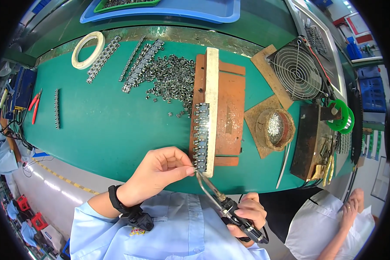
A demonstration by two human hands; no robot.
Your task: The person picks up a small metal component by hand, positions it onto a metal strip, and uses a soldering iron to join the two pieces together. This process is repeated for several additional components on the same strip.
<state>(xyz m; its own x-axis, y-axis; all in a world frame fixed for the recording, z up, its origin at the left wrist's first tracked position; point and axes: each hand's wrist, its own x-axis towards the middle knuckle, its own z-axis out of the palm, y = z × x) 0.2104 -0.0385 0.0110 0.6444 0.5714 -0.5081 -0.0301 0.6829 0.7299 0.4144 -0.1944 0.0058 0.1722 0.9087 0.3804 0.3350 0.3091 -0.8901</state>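
left hand (158,173): pinched shut, fingertips touching the bottom metal part of the row of parts (201,136)
right hand (247,214): clenched on the soldering iron (225,203), tip just beside those fingertips
row: runs straight away from the fingers along the white bar (212,86)
nearer: left hand

Green mat (104,125), rust-brown jig (229,108)

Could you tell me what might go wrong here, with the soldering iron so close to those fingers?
The soldering iron in the right hand has its tip right beside the left hand fingertips pinching at the row of small metal parts, so a burn seems possible. A nudge could also shift that row on the wooden jig.
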